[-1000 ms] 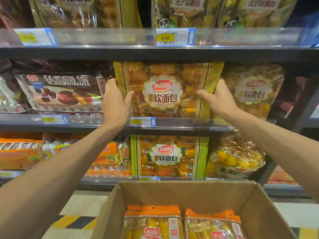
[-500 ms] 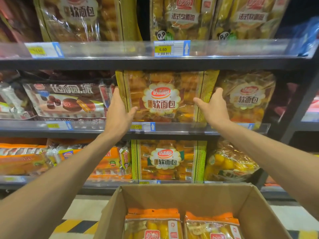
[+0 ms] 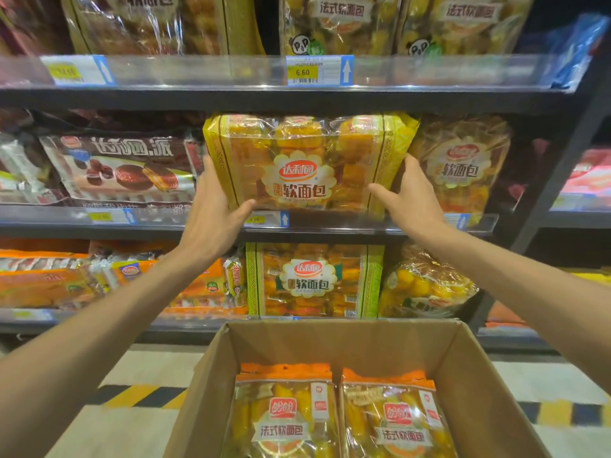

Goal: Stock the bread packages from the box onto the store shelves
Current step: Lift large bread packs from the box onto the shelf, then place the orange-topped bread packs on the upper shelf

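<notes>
A yellow-edged bread package (image 3: 307, 163) sat at the front of the middle shelf (image 3: 330, 223), tilted with its top leaning back under the shelf above, its clear window showing orange-brown rolls and a scalloped label. The left hand (image 3: 215, 206) held its left edge, thumb hooked under the lower left corner; the fingers lay behind the pack and could not be seen, so their spread could not be told. The right hand (image 3: 406, 200) held the right edge, thumb pointing across the lower front, fingers (image 3: 408, 163) together and running up the side. Just right of it on the same shelf stood a round clear bag of bread (image 3: 463, 170); to the left lay a flat pie package (image 3: 122, 173) with chocolate rounds pictured. The lower shelf (image 3: 198, 322) held a matching yellow-edged pack (image 3: 314, 279) directly below, orange packs (image 3: 109, 282) to its left and a bag of yellow rolls (image 3: 426, 285) to its right. The top shelf (image 3: 231, 94) carried tall bread bags (image 3: 344, 21) above a 6.60 price tag (image 3: 304, 71). Nearest the camera, an open cardboard box (image 3: 469, 375) contained two orange-topped bread packs lying flat side by side, the left pack (image 3: 284, 418) touching the right pack (image 3: 393, 421). Striped floor (image 3: 139, 395) showed beside the box.
</notes>
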The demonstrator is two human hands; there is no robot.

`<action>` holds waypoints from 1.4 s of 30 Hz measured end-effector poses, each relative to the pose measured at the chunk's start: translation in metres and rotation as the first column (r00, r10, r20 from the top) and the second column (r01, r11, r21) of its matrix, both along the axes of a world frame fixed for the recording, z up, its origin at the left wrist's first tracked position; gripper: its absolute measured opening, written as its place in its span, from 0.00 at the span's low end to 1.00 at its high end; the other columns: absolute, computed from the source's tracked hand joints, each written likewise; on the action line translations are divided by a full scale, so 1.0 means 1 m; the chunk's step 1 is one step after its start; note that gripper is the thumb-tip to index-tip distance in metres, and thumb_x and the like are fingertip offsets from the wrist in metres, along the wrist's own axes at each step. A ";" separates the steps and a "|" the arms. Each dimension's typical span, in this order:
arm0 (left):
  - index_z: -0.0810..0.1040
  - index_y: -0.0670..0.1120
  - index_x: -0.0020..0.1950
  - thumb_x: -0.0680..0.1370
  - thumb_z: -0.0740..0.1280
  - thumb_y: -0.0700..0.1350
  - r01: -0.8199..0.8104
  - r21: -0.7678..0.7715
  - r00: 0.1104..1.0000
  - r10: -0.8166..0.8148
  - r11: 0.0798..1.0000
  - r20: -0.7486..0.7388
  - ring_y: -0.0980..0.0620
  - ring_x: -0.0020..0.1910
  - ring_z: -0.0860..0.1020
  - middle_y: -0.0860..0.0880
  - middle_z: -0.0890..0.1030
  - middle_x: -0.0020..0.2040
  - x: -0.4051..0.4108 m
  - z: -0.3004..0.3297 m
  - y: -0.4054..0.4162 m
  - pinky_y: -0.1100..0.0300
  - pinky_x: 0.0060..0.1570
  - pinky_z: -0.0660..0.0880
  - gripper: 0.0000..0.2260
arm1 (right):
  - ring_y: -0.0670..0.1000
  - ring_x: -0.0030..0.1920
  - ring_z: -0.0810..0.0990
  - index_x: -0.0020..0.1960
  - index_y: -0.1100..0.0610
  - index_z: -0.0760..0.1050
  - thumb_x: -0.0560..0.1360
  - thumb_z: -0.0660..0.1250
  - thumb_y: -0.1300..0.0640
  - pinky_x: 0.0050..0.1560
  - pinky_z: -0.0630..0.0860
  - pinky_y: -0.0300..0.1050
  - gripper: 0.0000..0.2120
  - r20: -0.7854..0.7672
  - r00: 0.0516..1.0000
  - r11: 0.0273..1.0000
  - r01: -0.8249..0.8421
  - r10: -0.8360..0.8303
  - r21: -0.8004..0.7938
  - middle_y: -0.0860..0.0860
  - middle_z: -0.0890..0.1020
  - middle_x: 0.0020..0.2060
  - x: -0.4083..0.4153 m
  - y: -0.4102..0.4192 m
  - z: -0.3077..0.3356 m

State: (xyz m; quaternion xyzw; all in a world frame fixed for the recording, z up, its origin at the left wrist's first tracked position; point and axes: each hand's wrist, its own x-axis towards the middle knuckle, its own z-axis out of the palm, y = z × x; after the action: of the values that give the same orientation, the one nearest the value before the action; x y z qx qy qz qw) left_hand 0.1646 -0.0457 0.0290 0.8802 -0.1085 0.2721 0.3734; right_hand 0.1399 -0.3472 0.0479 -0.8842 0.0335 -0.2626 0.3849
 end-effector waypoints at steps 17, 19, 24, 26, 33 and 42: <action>0.58 0.53 0.81 0.81 0.61 0.59 0.363 0.685 0.932 -0.230 0.631 -0.282 0.47 0.76 0.65 0.48 0.63 0.80 -0.147 -0.128 -0.009 0.48 0.69 0.72 0.30 | 0.48 0.74 0.68 0.81 0.50 0.57 0.78 0.70 0.43 0.74 0.69 0.48 0.38 -0.289 0.936 0.837 -0.318 0.201 -0.445 0.48 0.68 0.76 -0.123 -0.009 -0.122; 0.54 0.53 0.82 0.82 0.59 0.59 0.424 0.677 0.898 -0.184 0.601 -0.399 0.47 0.76 0.65 0.49 0.62 0.80 -0.161 -0.144 -0.013 0.51 0.68 0.72 0.31 | 0.47 0.74 0.69 0.81 0.48 0.57 0.79 0.68 0.41 0.73 0.71 0.45 0.36 -0.357 0.910 0.799 -0.372 0.212 -0.473 0.46 0.68 0.76 -0.141 -0.009 -0.142; 0.41 0.43 0.83 0.82 0.58 0.60 0.414 0.702 0.729 0.252 0.579 -0.637 0.42 0.75 0.65 0.43 0.61 0.79 -0.177 -0.176 -0.026 0.49 0.66 0.73 0.39 | 0.51 0.71 0.71 0.83 0.50 0.55 0.81 0.62 0.38 0.68 0.73 0.47 0.36 -0.583 0.808 0.748 -0.437 0.082 -0.500 0.48 0.68 0.75 -0.165 -0.009 -0.184; 0.42 0.40 0.82 0.82 0.59 0.61 0.415 0.714 0.655 0.360 0.563 -0.665 0.42 0.74 0.67 0.40 0.63 0.78 -0.177 -0.186 -0.027 0.49 0.67 0.72 0.41 | 0.53 0.72 0.71 0.84 0.52 0.52 0.81 0.60 0.37 0.67 0.74 0.48 0.38 -0.662 0.749 0.754 -0.427 -0.013 -0.498 0.50 0.68 0.74 -0.169 -0.009 -0.196; 0.50 0.39 0.81 0.80 0.60 0.64 0.428 0.578 0.453 0.388 0.695 -0.803 0.41 0.71 0.71 0.42 0.69 0.75 -0.162 -0.192 -0.033 0.49 0.66 0.71 0.40 | 0.58 0.76 0.68 0.84 0.50 0.46 0.77 0.56 0.28 0.68 0.74 0.56 0.45 -0.797 0.586 0.810 -0.394 -0.143 -0.435 0.54 0.60 0.80 -0.176 -0.021 -0.227; 0.49 0.46 0.79 0.78 0.70 0.52 0.117 0.291 0.385 0.226 0.950 -0.895 0.38 0.73 0.67 0.40 0.56 0.76 -0.157 -0.210 -0.035 0.44 0.69 0.69 0.39 | 0.62 0.71 0.75 0.84 0.49 0.42 0.79 0.59 0.31 0.66 0.74 0.57 0.45 -0.878 0.469 0.910 -0.316 -0.097 -0.269 0.58 0.59 0.80 -0.187 -0.040 -0.236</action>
State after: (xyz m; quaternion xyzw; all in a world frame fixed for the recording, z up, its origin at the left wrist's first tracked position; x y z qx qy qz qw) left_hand 0.0074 -0.0805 -0.1812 0.9318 0.1051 -0.2693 0.2196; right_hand -0.0467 -0.3875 -0.1879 -0.9506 0.1135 0.2514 0.1425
